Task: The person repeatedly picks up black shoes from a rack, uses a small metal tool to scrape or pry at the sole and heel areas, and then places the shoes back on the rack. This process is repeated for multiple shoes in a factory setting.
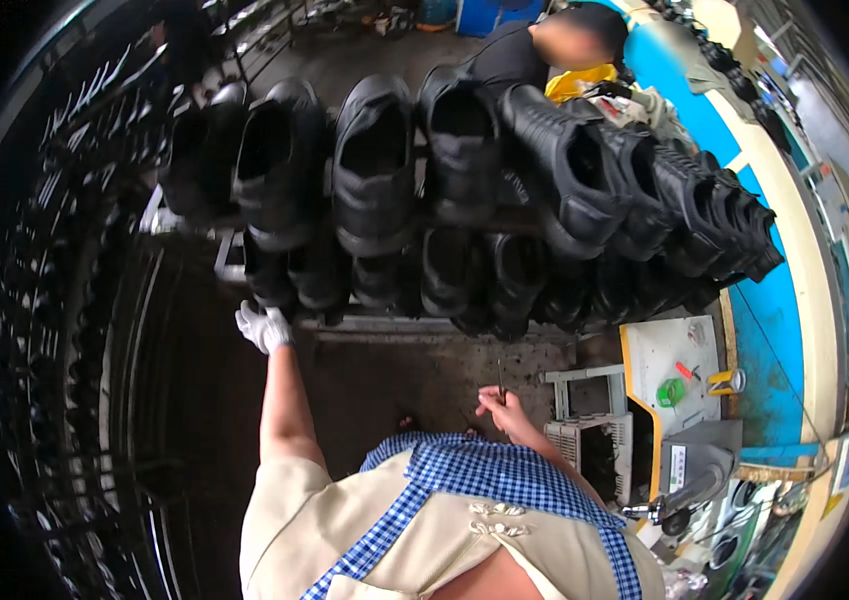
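Note:
My left hand [264, 326] wears a white glove and reaches forward to the low left corner of a metal rack [415, 326] full of black shoes, just under the lowest left shoe [267, 275]. Its fingers look curled; whether it grips anything is hidden. My right hand [503, 404] is bare, held close to my body, and pinches a thin dark tool [501, 380] that points up. Two rows of black shoes [375, 165] hang on the rack with their openings facing me.
A second, empty wire rack [65, 300] curves along the left. At right stands a small white worktop [665, 360] with a green roll and small tools, beside a blue bench [775, 340]. Another person [545, 45] in black works behind the shoe rack.

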A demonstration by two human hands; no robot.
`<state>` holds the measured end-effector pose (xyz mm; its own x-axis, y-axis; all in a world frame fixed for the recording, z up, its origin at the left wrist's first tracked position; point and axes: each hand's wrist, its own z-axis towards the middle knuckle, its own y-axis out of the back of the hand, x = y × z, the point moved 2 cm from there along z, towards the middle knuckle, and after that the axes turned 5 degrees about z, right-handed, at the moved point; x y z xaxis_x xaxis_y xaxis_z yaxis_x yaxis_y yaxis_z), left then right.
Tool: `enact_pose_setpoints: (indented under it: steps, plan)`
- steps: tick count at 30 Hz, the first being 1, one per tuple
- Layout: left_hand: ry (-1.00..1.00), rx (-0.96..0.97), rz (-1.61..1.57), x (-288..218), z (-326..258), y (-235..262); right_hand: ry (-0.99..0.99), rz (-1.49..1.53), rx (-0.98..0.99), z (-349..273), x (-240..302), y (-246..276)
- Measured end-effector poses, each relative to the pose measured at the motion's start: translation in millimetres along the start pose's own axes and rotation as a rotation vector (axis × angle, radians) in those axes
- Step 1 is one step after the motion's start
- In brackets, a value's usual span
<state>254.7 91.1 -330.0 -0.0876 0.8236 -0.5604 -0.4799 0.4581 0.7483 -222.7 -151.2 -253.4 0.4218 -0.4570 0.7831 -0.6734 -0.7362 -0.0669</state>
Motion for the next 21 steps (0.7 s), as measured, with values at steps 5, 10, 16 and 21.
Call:
enact_pose_setpoints:
  steps: [5,10,16,21]
  plan:
    - [-0.35,0.736,0.029,-85.6,-35.5,56.6,0.091,-0.006,0.038,14.2,-11.3,3.8]
    - [-0.501,0.646,0.088,-64.3,-34.7,14.1,0.089,-0.034,0.101,23.6,-6.0,-1.8]
    - [-1.041,0.784,0.428,-81.6,-72.2,96.0,0.137,-0.179,0.087,22.4,6.5,4.5]
    - [-0.384,0.868,-0.177,-91.0,-112.1,203.8,0.331,-0.312,0.41,-3.2,61.1,-33.9]
